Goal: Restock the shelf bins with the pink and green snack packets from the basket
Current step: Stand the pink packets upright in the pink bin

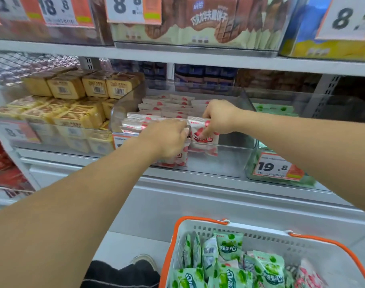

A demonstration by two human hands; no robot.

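I take the clear middle bin (235, 163) on the shelf as the landmark. Inside it, pink snack packets (169, 104) stand in rows from the back wall toward the front. My left hand (169, 138) is at the bin's front wall, left of centre; its fingers are curled around the top edges of several upright pink packets, gripping them. My right hand (218, 119) reaches over the bin's right half; its fingers pinch the top of one front pink packet (204, 136), which stands upright just beside the left hand's bundle. The right portion of the bin, beyond that packet, shows bare floor.

Left of the bin, yellow boxed snacks (77, 117) fill the neighbouring bin. Right of the bin, a green-packet bin (281, 110) carries a price tag reading 19.8 (275, 167).

Below the bin and nearer to me, the white basket with orange handles (314, 244) holds green snack packets (229, 244) and, at its right edge, a few pink ones (306, 275).
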